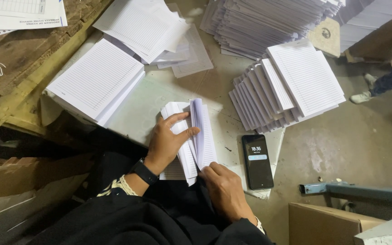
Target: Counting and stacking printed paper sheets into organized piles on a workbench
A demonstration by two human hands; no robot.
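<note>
Left hand (pixel 166 143) gripping paper bundle (pixel 191 138) at near bench edge, thumb splitting sheets. Right hand (pixel 225 190) pinching bundle's near corner – leafing under way, roughly mid-bundle. Fanned stacks (pixel 291 86) lying at far right edge – looking already done; phone (pixel 257 161) just beside bundle.

Black phone (pixel 257 161) with lit screen on table, brown cardboard box (pixel 327 224) lower right

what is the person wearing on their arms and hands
Both hands are bare, without gloves. The left hand has a black band, like a watch or tracker, on its wrist, with a cream patterned cuff behind it. Both arms are in black sleeves; a pale edge shows at the right hand's wrist.
</note>
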